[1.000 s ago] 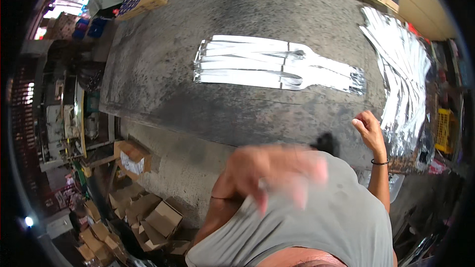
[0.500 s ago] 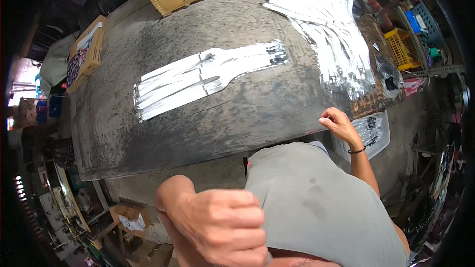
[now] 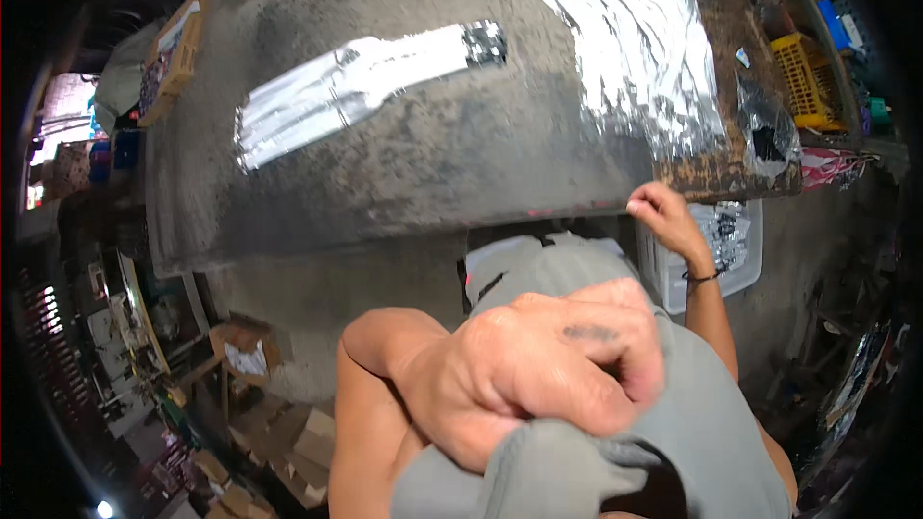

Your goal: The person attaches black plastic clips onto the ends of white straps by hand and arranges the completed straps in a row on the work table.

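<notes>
Seen from above a grey tabletop (image 3: 461, 154): cardboard boxes (image 3: 173, 48) line its left edge; a long foil strip (image 3: 356, 86) lies slantwise across it. Nearer, the left hand (image 3: 529, 375) bunches grey cloth (image 3: 577, 471), fingers clenched. The right hand (image 3: 663, 216) rests curled at the tabletop's near edge, below heaped foil (image 3: 644, 48); its grip is unclear.

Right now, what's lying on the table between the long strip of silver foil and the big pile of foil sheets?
Nothing: in the head view, bare grey table top separates the foil strip from the foil pile.
</notes>
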### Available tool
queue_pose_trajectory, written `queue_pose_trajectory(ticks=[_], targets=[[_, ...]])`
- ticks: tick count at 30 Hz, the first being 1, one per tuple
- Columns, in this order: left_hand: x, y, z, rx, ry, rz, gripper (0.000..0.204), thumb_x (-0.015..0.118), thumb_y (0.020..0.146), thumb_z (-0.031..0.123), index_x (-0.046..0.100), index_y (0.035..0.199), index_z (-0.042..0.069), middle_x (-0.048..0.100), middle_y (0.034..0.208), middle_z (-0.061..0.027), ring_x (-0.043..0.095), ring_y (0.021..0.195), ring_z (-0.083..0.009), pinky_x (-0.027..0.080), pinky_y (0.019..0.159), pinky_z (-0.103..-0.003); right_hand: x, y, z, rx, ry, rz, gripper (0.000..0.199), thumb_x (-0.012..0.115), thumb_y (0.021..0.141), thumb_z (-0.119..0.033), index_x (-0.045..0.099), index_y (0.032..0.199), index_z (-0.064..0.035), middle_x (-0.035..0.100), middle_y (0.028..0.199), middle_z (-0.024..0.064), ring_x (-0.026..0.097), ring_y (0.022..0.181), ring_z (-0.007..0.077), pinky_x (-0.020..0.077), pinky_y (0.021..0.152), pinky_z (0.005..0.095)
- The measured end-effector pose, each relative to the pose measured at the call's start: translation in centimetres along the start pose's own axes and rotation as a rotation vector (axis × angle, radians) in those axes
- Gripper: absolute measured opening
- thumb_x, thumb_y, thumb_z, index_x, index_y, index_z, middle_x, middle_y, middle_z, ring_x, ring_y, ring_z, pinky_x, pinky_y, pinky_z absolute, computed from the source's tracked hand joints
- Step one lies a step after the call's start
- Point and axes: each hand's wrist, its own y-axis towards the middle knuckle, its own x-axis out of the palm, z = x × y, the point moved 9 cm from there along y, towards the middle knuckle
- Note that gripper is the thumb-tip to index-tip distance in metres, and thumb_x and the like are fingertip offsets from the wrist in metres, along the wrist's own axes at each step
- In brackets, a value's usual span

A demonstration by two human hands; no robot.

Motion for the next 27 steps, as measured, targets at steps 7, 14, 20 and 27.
queue_pose_trajectory(ticks=[7, 14, 20, 27], targets=[[2.7, 2.5, -4.7, -0.183, 0.083, 0.902, 0.041, 0.054, 0.085, 0.031, 0.055, 0.057, 0.001, 0.052, 0.058, -0.0054, 0.046, 0.055, -0.0200, 0.039, 0.062, -0.037, -6.2, -2.2, 7.9, 0.158, 0.029, -0.049, 0.020, 0.060, 0.085, -0.019, 0.058, 0.086, 0.0002, 0.050, 0.077, 0.0013, 0.046, 0.068, 0.0089, 0.0381, 0.061, 0.0240], [5.2, 4.2, -5.2, 0.391, -0.134, 1.231, 0.068, 0.033, 0.090, 0.054, 0.043, 0.046, 0.003, 0.043, 0.045, -0.0069, 0.036, 0.037, -0.0161, 0.030, 0.043, -0.030, -8.5, -2.9, 9.9, 0.087, 0.018, -0.095, 0.015, 0.058, 0.087, -0.017, 0.057, 0.088, -0.0016, 0.049, 0.079, -0.0020, 0.043, 0.071, 0.0056, 0.0369, 0.064, 0.0200], [6.5, 7.5, -6.1, 0.209, 0.299, 0.211, 0.033, 0.056, 0.087, 0.022, 0.057, 0.060, 0.004, 0.054, 0.061, -0.0025, 0.051, 0.056, -0.0193, 0.044, 0.066, -0.037, -9.4, -2.8, 10.9, 0.036, -0.037, -0.017, 0.017, 0.061, 0.081, -0.016, 0.059, 0.083, 0.0003, 0.055, 0.078, 0.0087, 0.054, 0.075, 0.0180, 0.0433, 0.069, 0.0289], [-0.4, 6.8, -13.2, -0.252, 1.061, 0.144, 0.014, 0.058, 0.068, -0.009, 0.059, 0.078, 0.000, 0.058, 0.076, -0.0096, 0.057, 0.071, -0.0234, 0.045, 0.064, -0.030, -11.0, -2.3, 10.8, 0.016, -0.027, 0.077, 0.021, 0.061, 0.080, -0.021, 0.060, 0.081, -0.0006, 0.056, 0.077, 0.0132, 0.056, 0.075, 0.0270, 0.0442, 0.068, 0.0345]])
